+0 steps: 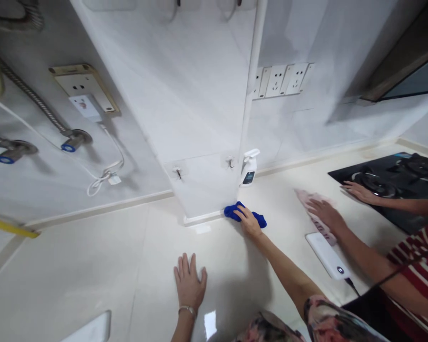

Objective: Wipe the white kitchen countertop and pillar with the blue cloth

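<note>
My left hand (pixel 190 284) lies flat on the pale glossy countertop (pixel 164 247), fingers spread and holding nothing. A bracelet circles that wrist. My right hand (pixel 248 222) grips a bunched blue cloth (pixel 259 219) at the foot of the white wall column (pixel 203 185), by its right corner. Part of the cloth sticks out on both sides of the hand. Just behind it a white spray bottle (pixel 248 168) stands upright against the wall.
At right, a co-worker's hand (pixel 326 214) presses a pinkish cloth (pixel 306 197) on the counter; the other hand (pixel 360 191) rests at the black gas hob (pixel 388 183). A white power bank (pixel 326 254) with a cable lies nearby. Wall sockets (pixel 278 80) and valves (pixel 74 140) line the walls.
</note>
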`<state>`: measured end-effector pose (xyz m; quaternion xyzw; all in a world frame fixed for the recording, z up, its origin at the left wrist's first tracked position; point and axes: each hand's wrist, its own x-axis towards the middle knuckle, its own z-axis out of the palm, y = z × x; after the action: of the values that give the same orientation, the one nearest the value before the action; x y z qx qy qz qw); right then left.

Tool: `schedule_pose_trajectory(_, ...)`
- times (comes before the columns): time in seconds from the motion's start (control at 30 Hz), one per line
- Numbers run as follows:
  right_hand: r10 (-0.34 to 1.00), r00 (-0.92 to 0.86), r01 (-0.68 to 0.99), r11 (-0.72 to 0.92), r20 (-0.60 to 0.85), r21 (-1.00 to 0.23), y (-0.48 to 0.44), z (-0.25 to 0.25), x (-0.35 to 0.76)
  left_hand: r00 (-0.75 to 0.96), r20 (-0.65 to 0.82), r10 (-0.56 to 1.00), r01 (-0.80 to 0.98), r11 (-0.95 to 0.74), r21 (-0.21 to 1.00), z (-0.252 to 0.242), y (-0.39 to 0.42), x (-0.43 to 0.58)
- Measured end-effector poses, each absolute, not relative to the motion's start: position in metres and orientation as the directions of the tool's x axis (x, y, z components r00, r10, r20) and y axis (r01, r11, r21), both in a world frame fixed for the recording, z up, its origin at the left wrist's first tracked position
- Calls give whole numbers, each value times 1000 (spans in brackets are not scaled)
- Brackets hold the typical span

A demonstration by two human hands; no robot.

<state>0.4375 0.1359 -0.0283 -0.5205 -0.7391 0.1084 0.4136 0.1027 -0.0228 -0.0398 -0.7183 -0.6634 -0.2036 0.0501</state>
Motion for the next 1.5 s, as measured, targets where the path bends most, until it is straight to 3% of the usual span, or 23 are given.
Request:
schedule_pose_trajectory(0.07, 859, 19, 651, 378, 512, -658, 132, -25, 431, 42, 354, 934, 974, -118, 195, -41, -22, 102)
schedule_pose_trajectory(0.13, 831, 274, 547, 280, 485, -789, 129, -19, 423, 40, 348, 937, 974, -114, 196, -42, -22, 101)
schedule_pose_trajectory(0.23, 705, 672, 237, 83, 225, -968, 130, -9, 412, 35, 345, 938, 974, -109, 198, -44, -22, 99)
schedule_pose_trajectory(0.3, 641, 764, 83, 11, 71, -996, 136, 0, 405, 39, 349, 936, 974, -113, 195, -44, -22, 99)
schedule_pose_trajectory(0.5, 690, 719, 47, 76, 86, -996, 174, 48, 367, 45, 346, 937, 974, -119, 195, -41, -22, 100)
schedule_pose_trajectory(0.7, 602, 771, 77, 237, 209, -968, 191, 126, 350, 46, 337, 940, 971, -121, 205, -38, -22, 100)
schedule_pose_trajectory(0.93, 609, 665, 164, 446, 433, -880, 206, 206, 380, 36, 352, 935, 976, -109, 189, -41, -20, 100)
schedule_pose_trajectory(1.1, 640, 579, 153, 522, 504, -839, 214, 247, 398, 28, 347, 937, 978, -98, 184, -41, -19, 102)
schedule_pose_trajectory(1.5, 562, 469, 110, 728, 681, -676, 225, 332, 412, 12, 393, 920, 987, -74, 143, -65, -20, 99)
